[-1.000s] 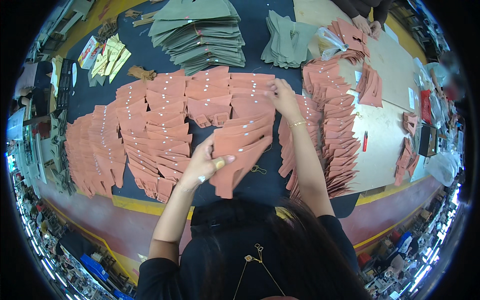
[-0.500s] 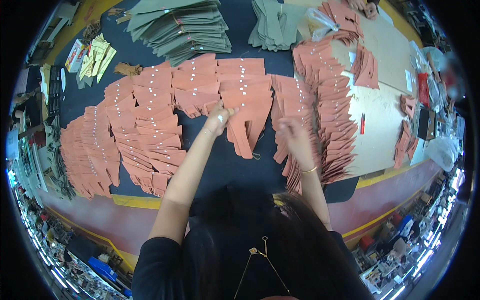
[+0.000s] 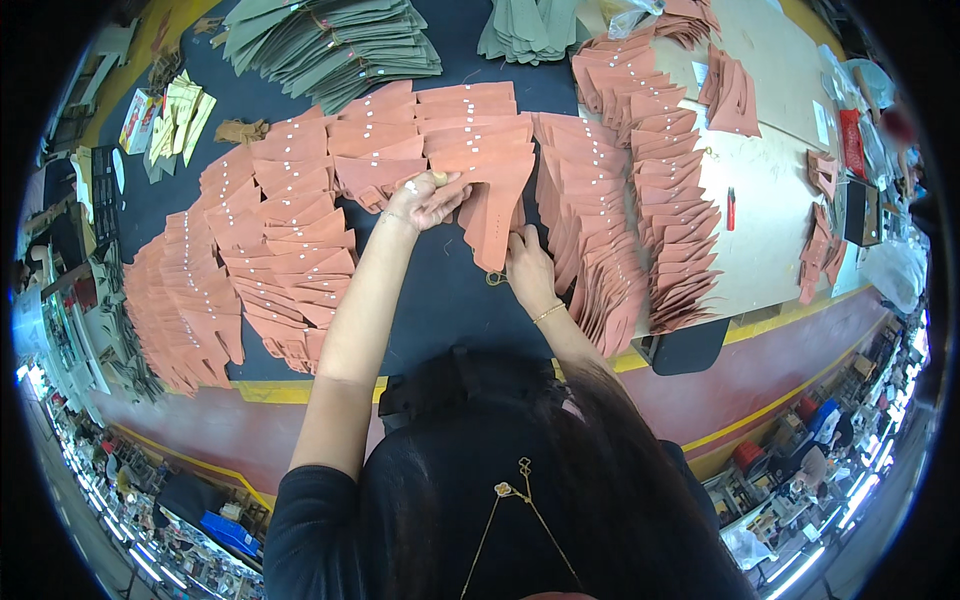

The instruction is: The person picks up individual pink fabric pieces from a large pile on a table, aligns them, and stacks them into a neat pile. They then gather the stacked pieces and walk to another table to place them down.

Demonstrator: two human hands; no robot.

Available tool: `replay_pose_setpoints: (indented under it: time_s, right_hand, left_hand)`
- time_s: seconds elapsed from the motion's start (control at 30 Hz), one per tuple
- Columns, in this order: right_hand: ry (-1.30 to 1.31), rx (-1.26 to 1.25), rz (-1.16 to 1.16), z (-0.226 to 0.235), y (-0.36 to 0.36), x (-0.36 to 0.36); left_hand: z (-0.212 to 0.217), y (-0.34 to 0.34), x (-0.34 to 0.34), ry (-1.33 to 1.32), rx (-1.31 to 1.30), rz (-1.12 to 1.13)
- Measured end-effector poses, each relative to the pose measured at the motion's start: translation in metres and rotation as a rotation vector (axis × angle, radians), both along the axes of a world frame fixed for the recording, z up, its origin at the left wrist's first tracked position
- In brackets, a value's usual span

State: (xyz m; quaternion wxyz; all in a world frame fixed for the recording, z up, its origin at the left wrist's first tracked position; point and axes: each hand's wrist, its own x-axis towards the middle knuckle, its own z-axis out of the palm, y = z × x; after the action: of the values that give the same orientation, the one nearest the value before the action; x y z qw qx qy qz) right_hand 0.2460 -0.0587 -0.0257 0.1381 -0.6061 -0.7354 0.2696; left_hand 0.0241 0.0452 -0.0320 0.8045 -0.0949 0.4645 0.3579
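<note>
A bundle of coral cut fabric pieces point(image 3: 500, 200) lies in front of me on the dark table, its narrow split ends toward me. My left hand point(image 3: 425, 202) is closed at the bundle's left edge, thumb on top and fingers curled beneath. At the right edge of the lower ends, my right hand point(image 3: 530, 268) has its fingers bent in against the pieces; the fingertips are partly hidden. A thin yellowish tie loop point(image 3: 497, 279) shows at the tip of the bundle. Small white stickers run along the overlapping coral stacks point(image 3: 292, 190) to the left.
More coral stacks point(image 3: 672, 200) fan out on the right. Green cut pieces point(image 3: 335, 50) are piled at the back, beside a second green stack point(image 3: 527, 30). A red-handled tool point(image 3: 731, 209) lies on the pale tabletop point(image 3: 765, 220). Yellow-green pieces point(image 3: 180, 122) sit far left.
My right hand has moved left and down from the right-hand stack to the bundle's lower ends. My left hand has turned palm-up at the left edge. The whole view has shifted slightly.
</note>
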Motion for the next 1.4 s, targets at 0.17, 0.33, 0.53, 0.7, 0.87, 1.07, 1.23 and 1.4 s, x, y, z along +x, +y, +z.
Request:
replay_pose_setpoints:
  time_s: [0.17,0.33,0.53,0.7,0.87,1.07,1.23,1.4]
  right_hand:
    - [0.085,-0.049,-0.025,0.001,-0.004,-0.008]
    - [0.028,-0.032,-0.074,0.001,-0.006,-0.02]
    - [-0.011,-0.003,-0.008,-0.007,-0.013,-0.026]
    - [0.002,0.037,0.063,-0.011,-0.014,-0.026]
    - [0.15,0.174,0.183,-0.018,-0.011,-0.016]
    - [0.041,0.164,0.288,-0.019,0.0,-0.019]
    - [0.081,0.183,0.344,-0.009,0.008,-0.021]
    - [0.464,-0.528,-0.161,-0.004,0.001,-0.026]
  left_hand:
    - [-0.007,0.0,-0.009,-0.217,-0.015,0.094]
    - [-0.012,-0.003,-0.008,-0.153,0.019,0.091]
    - [-0.014,-0.002,-0.008,-0.164,0.015,0.066]
    - [-0.012,-0.001,-0.006,-0.12,-0.005,0.076]
    - [-0.01,0.001,-0.002,-0.143,0.014,0.037]
    - [-0.004,0.0,0.009,0.02,0.001,0.035]
    - [-0.008,0.004,0.013,-0.021,-0.048,0.05]
    - [-0.011,0.002,0.009,-0.128,-0.02,0.104]
